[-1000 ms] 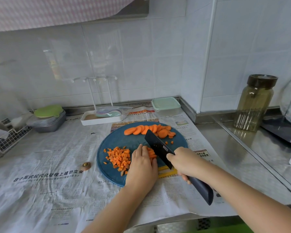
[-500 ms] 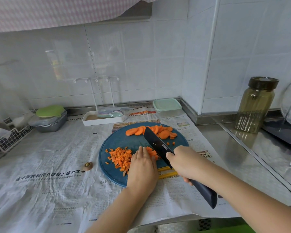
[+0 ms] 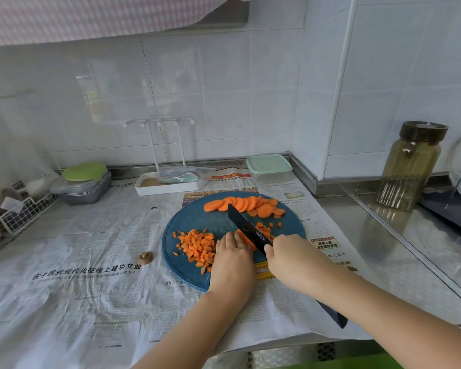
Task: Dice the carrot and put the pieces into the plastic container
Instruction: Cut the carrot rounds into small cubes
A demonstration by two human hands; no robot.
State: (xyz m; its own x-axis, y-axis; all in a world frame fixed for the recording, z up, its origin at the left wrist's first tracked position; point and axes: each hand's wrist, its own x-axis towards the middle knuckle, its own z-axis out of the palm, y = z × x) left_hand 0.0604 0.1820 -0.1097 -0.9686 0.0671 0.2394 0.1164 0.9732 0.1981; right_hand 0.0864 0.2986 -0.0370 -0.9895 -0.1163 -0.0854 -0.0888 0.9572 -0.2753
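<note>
**A:** What could go wrong from here?

**B:** The left grip [image 3: 233,259] is my first worry. Its fingers lie together, pressing down on a small stack of carrot [image 3: 245,237], and the blade of the knife [image 3: 246,229] stands just beside their tips. The right grip [image 3: 290,259] is curled round the handle. If the stack slips or the blade wanders toward the left grip, I judge a nicked finger likely.

**A:** And the pieces?

**B:** The dice [image 3: 197,246] are heaped just left of the left grip, near the rim of the blue board [image 3: 197,222]. A careless sweep could push some onto the newspaper [image 3: 91,249]. The board lies on that paper, so hard chopping might shift it.

**A:** Is there much left to do?

**B:** Plenty, I think. A row of slices [image 3: 245,204] lies beyond the blade, uncut. The plastic container [image 3: 269,167] stands farther beyond the right grip, against the wall and well apart from the board, with its mint lid on. Nothing can go in until that comes off.

**A:** What about the surroundings?

**B:** Newspaper covers a steel counter [image 3: 383,235]. A carrot end [image 3: 145,257] lies left of the board. Farther off are a white rack tray [image 3: 168,185], grey trays [image 3: 83,193] under a green lid, and a tall jar [image 3: 410,166] to the right. A white tiled wall [image 3: 224,89] stands behind.
</note>
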